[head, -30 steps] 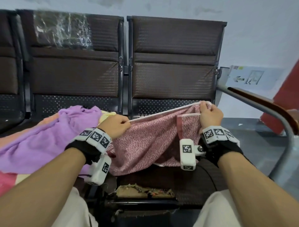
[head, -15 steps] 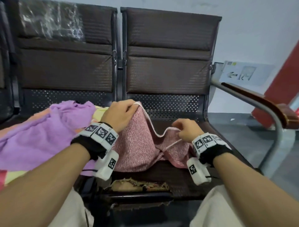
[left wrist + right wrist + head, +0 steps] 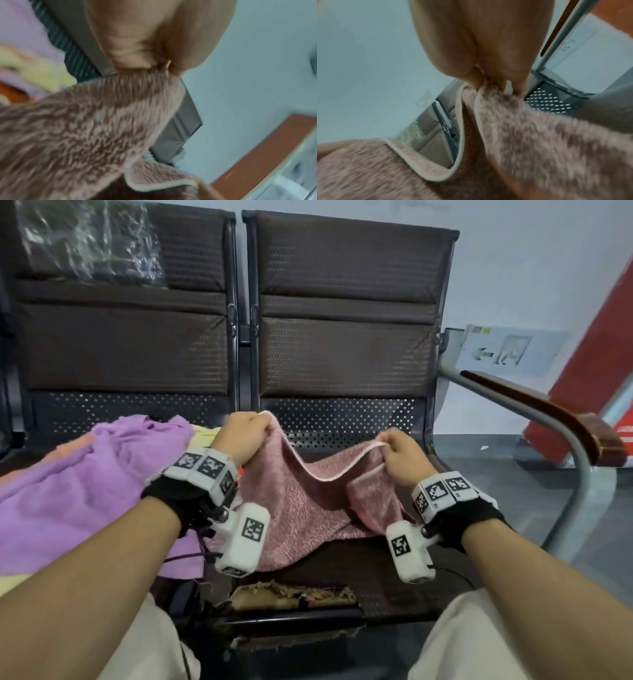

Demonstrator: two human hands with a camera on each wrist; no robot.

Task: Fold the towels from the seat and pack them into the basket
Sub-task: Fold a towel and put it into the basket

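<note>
Nearest the camera, two bare forearms are reaching forward over pale trousers, each wrist wearing a black band with white marker blocks. Just beyond the knees, the front edge of the seat (image 3: 342,573) is showing torn padding. Above that seat, the pink towel (image 3: 301,501) is hanging between the two hands, its lower part resting on the cushion and its pale-trimmed top edge sagging in a curve between them. The left hand (image 3: 245,436) is pinching one upper corner of the towel with curled fingers, held a little higher than the other; the left wrist view is showing the cloth gathered under the fingertips. The right hand (image 3: 399,457) is pinching the opposite part of the trimmed edge between thumb and fingers, and the right wrist view is showing the hem folding over beside them. To the left, a purple towel (image 3: 85,491) is lying crumpled on the neighbouring seat over yellow and orange cloth. To the right, a metal armrest (image 3: 548,419) with a wooden top is curving down. Farther back, two dark padded backrests are standing against a pale wall, the left one partly covered in clear plastic wrap (image 3: 89,244).
</note>
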